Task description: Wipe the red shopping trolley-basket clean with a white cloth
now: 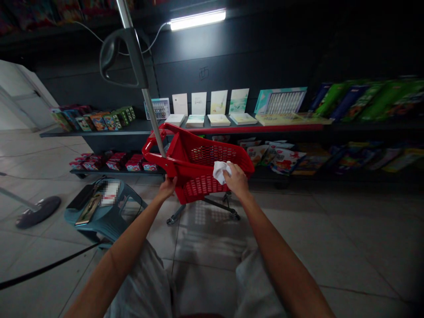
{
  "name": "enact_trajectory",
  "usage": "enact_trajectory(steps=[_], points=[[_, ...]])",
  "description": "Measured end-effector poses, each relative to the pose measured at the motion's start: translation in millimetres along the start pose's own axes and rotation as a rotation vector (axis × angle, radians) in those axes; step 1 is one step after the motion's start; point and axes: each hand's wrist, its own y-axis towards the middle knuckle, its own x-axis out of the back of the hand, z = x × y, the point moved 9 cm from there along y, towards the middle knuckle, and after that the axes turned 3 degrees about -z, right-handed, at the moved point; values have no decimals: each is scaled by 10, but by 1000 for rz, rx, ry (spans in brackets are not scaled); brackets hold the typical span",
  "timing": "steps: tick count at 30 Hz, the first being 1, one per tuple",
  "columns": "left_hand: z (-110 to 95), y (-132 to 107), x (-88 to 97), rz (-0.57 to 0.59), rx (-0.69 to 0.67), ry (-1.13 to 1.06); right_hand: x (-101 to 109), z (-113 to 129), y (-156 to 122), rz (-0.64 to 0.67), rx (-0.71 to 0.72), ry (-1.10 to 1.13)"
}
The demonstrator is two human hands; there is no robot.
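A red plastic shopping basket (198, 161) on wheels is tipped on its side on the tiled floor in front of me. Its metal pull rod with a grey handle (119, 57) rises up to the top left. My left hand (167, 185) grips the basket's near rim at the corner by the rod. My right hand (236, 179) is closed on a crumpled white cloth (221, 170) and presses it against the basket's mesh side. My knees in light trousers show at the bottom.
A dark shelf (232, 126) with books and cards runs along the back wall, with boxed toys on a lower shelf (112, 170). A teal plastic stool (104, 210) holding a phone stands at left. A fan base (38, 211) and a black cable lie on the floor.
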Motion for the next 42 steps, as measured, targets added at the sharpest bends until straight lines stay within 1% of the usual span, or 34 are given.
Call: enact_trajectory(steps=[2, 3, 5, 7, 9, 12, 14, 16, 18, 21, 24, 25, 27, 29, 31, 34, 37, 39, 42], points=[[91, -114, -185, 162, 131, -65, -12, 100, -33, 13, 32, 42], [109, -169, -244, 217, 170, -77, -21, 174, -53, 20, 61, 74], [104, -243, -291, 290, 198, -79, -49, 342, -94, 37, 121, 135], [85, -262, -263, 315, 200, -91, -86, 500, -133, 60, 167, 173], [85, -236, -189, 293, 202, -99, -116, 612, -158, 75, 188, 183], [121, -180, -117, 257, 201, -103, -127, 682, -164, 75, 194, 185], [167, -167, -146, 286, 219, -126, -120, 684, -156, 75, 203, 195], [215, -157, -172, 303, 241, -151, -124, 652, -144, 95, 217, 207], [271, -132, -146, 268, 260, -144, -123, 551, -124, 110, 203, 198], [337, -89, -58, 195, 271, -107, -83, 294, -88, 96, 144, 156], [357, -71, 15, 166, 254, -106, -24, 13, -72, 76, 77, 95], [352, -77, 23, 175, 244, -109, -6, -61, -73, 70, 58, 78], [323, -117, -23, 248, 227, -119, 29, -156, -83, 50, 28, 54], [244, -184, -117, 335, 191, -156, 46, -173, -103, 30, 19, 29], [123, -246, -198, 354, 138, -233, 55, -140, -128, 9, 21, -6], [-90, -311, -277, 289, 25, -319, 54, -62, -166, 3, 44, -41], [-285, -349, -305, 212, -107, -275, 61, -5, -197, 15, 77, -29], [-367, -345, -233, 112, -165, -218, 71, 25, -215, 21, 103, -10], [-434, -343, -50, -66, -199, -147, 54, 74, -249, 44, 134, 14]])
